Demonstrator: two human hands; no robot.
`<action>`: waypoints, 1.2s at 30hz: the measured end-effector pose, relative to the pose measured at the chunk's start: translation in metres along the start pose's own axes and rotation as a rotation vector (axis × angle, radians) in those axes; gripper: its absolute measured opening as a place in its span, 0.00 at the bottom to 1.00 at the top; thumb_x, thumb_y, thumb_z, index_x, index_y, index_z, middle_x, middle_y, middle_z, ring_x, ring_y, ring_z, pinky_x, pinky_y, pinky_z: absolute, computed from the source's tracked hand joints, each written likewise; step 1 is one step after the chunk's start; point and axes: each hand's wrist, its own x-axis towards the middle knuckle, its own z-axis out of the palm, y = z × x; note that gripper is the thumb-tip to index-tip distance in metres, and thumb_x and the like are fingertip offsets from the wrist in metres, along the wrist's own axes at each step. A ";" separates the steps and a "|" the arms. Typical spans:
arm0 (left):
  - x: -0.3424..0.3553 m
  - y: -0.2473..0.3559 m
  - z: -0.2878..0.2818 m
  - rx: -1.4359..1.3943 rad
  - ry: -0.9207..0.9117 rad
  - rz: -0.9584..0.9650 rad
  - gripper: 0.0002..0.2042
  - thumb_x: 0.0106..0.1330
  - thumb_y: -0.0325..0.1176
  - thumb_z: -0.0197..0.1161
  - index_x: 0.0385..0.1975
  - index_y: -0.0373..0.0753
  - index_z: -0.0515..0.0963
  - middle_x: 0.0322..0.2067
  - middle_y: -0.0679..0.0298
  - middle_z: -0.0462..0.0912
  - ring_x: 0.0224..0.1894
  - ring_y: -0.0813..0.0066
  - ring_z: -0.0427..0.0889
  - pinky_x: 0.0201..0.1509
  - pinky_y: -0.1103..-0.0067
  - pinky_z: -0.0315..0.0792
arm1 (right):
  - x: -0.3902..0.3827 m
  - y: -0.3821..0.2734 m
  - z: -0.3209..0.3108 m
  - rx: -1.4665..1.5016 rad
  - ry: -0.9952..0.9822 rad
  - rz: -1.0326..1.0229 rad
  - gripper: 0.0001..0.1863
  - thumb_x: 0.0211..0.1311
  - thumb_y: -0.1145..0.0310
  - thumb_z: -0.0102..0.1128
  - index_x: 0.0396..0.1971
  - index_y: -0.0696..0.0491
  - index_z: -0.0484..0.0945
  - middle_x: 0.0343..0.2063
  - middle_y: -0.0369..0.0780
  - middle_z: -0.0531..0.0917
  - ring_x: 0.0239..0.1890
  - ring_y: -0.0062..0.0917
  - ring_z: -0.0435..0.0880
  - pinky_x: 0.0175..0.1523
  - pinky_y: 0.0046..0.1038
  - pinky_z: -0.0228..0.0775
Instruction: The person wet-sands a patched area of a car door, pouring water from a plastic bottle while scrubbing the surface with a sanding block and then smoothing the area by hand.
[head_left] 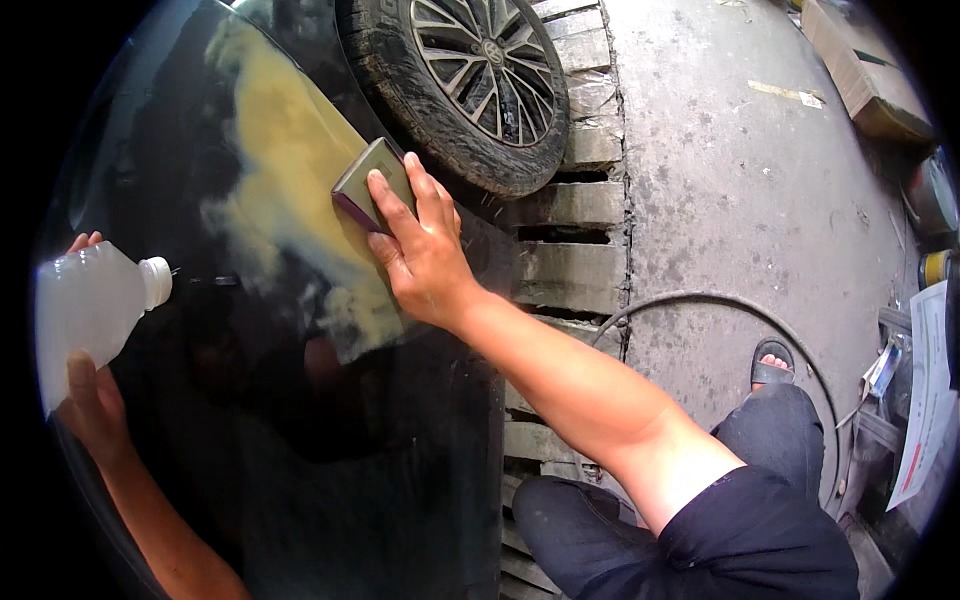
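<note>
My right hand (430,255) is closed on a flat sanding block (378,183), grey-green on top with a dark reddish underside. The block is pressed to the right edge of a yellowish filler patch (290,130) on a glossy black car panel (380,480). Thin smears and pale, cloudy edges surround the patch. At the far left, my left hand (95,405) wraps around a translucent white plastic bottle (90,300). The bottle is tilted, its white cap end pointing right over the panel. A thin dark tip shows at the cap.
Just beyond the block is a car wheel (490,70) with a dusty tyre. Slatted floor grating (575,280) runs beside the panel. On the grey concrete floor (700,190) lies a curved hose (740,300). A cardboard box (870,80) and papers (925,390) line the right side.
</note>
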 end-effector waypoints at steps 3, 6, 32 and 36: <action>-0.002 0.004 -0.006 0.010 -0.010 -0.004 0.44 0.60 0.67 0.60 0.69 0.38 0.66 0.66 0.49 0.72 0.70 0.52 0.70 0.75 0.54 0.61 | -0.064 -0.029 0.000 0.097 -0.060 -0.005 0.36 0.61 0.72 0.64 0.71 0.45 0.67 0.74 0.55 0.55 0.72 0.52 0.59 0.73 0.50 0.51; -0.003 0.001 0.001 -0.009 -0.011 0.007 0.44 0.61 0.66 0.60 0.69 0.38 0.66 0.66 0.49 0.72 0.70 0.52 0.70 0.75 0.54 0.61 | -0.111 -0.051 -0.009 0.198 -0.132 -0.035 0.40 0.55 0.75 0.68 0.71 0.44 0.68 0.75 0.55 0.54 0.73 0.53 0.58 0.73 0.49 0.51; 0.000 0.005 0.006 0.007 0.011 0.055 0.41 0.63 0.64 0.61 0.69 0.40 0.67 0.65 0.50 0.74 0.69 0.52 0.72 0.74 0.52 0.61 | -0.114 -0.050 -0.005 0.170 -0.152 -0.047 0.39 0.56 0.73 0.66 0.70 0.41 0.68 0.74 0.53 0.55 0.73 0.51 0.59 0.72 0.51 0.53; -0.004 0.002 0.006 0.002 0.026 0.029 0.41 0.63 0.64 0.61 0.69 0.39 0.67 0.65 0.50 0.74 0.69 0.52 0.72 0.74 0.52 0.62 | -0.009 -0.009 0.002 0.013 -0.022 0.002 0.38 0.61 0.70 0.62 0.73 0.42 0.63 0.74 0.55 0.54 0.73 0.53 0.57 0.71 0.52 0.52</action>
